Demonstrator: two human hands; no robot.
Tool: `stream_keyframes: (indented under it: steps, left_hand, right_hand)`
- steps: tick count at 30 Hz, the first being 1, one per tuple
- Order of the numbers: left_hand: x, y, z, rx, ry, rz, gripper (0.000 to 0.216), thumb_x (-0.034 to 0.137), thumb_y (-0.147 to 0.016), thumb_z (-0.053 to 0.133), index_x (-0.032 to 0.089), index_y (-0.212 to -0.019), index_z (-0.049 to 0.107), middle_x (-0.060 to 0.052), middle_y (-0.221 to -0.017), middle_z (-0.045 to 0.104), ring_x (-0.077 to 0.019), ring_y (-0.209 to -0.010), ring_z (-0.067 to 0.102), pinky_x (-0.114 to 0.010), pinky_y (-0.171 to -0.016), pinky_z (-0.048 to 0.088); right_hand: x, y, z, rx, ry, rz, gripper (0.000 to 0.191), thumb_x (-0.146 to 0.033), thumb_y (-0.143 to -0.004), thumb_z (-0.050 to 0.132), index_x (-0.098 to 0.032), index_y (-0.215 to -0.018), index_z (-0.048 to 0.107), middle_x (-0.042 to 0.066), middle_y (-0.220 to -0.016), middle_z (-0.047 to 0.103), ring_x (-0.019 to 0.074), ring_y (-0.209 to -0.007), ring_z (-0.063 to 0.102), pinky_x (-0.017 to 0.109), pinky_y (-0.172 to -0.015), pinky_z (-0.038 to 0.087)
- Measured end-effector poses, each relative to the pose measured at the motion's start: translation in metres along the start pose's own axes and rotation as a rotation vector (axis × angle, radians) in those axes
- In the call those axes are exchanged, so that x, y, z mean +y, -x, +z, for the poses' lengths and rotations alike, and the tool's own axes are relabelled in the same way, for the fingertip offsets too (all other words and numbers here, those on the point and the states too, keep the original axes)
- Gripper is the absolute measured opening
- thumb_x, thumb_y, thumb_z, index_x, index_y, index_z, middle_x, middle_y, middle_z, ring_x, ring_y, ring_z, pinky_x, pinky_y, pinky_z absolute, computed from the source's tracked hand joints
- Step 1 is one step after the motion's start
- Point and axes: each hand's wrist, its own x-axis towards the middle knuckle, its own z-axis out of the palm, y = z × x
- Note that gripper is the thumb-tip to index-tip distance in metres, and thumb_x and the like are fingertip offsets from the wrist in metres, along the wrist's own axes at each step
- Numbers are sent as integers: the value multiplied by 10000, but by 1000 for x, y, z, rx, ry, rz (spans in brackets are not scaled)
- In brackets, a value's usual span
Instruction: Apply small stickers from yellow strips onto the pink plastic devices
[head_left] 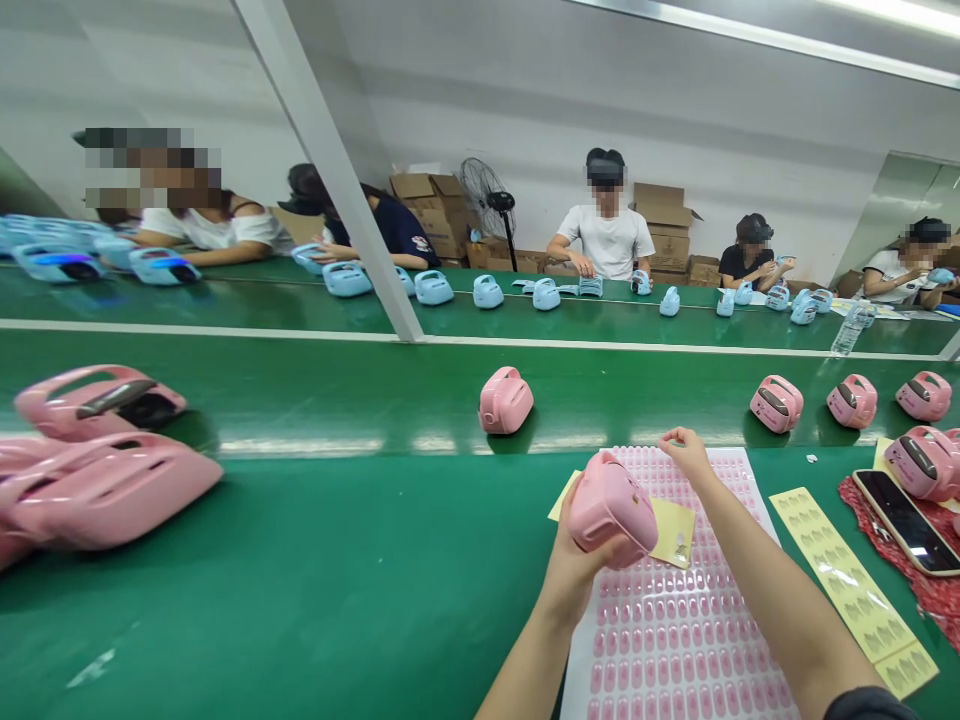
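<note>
My left hand (564, 578) is wrapped round a pink rounded plastic device (611, 505), tilted, with small markings on its face. Beneath it lies a large white sheet of oval pink stickers (660, 640). Over the far edge of that sheet is my right hand (684, 455), thumb and fingertips pinched together; whatever they hold, if anything, is too small to make out. A small yellow sticker sheet (673, 530) rests on the larger sheet, partly hidden behind the device. To the right of my right forearm is a long yellow sticker strip (847, 590).
Pink devices (506, 400) with handles stand along the green bench, several piled at left (97, 490). A phone (911, 520) lies on red mesh at right. Beyond a white rail, people handle light-blue devices (546, 294); a clear bottle (853, 328) leans there. A slanted post (337, 170) rises at left.
</note>
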Motion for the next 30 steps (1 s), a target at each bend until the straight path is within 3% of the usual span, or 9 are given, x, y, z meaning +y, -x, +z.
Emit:
stream_keyframes:
  steps: [5,10,16,23,30]
  left_hand:
    - [-5,3,-1,-128,-514,248,809,240,-474,781,260,-1194,413,-80,-1266,465,-297,-1115,476,-377,-866,444]
    - [-11,1,-7,-307,-724,357,763,218,-568,719,262,-1238,357,-107,-1361,355,-298,-1192,407,-431,-946,378]
    - [-17,-2,-14,-400,-776,412,796,182,-584,700,252,-1275,312,-119,-1379,327,-300,-1228,361,-447,-980,341]
    - [-18,-3,-14,-434,-806,435,760,237,-635,681,250,-1284,287,-122,-1398,295,-297,-1252,326,-465,-1000,314]
    - [-19,-3,-16,-438,-810,458,761,168,-627,669,264,-1277,284,-118,-1402,282,-296,-1265,302,-489,-1007,295]
  right_hand:
    - [-26,46,-18,-214,-235,-134,238,-427,-646,614,-192,-623,583,48,-910,595,208,-1008,500,310,-806,396]
    - [-36,80,-21,-361,-419,-145,258,-412,-538,726,-194,-600,601,57,-998,465,235,-1039,458,335,-769,426]
    - [-28,82,-15,-350,-365,-133,213,-370,-556,713,-187,-597,612,51,-959,419,233,-1013,448,375,-812,412]
    - [-17,87,-8,-259,-337,-180,121,-298,-609,681,-196,-608,616,43,-904,432,222,-1003,451,378,-841,403]
    - [-14,90,-6,-213,-294,-274,99,-275,-669,636,-202,-609,608,38,-840,452,212,-987,457,378,-864,388]
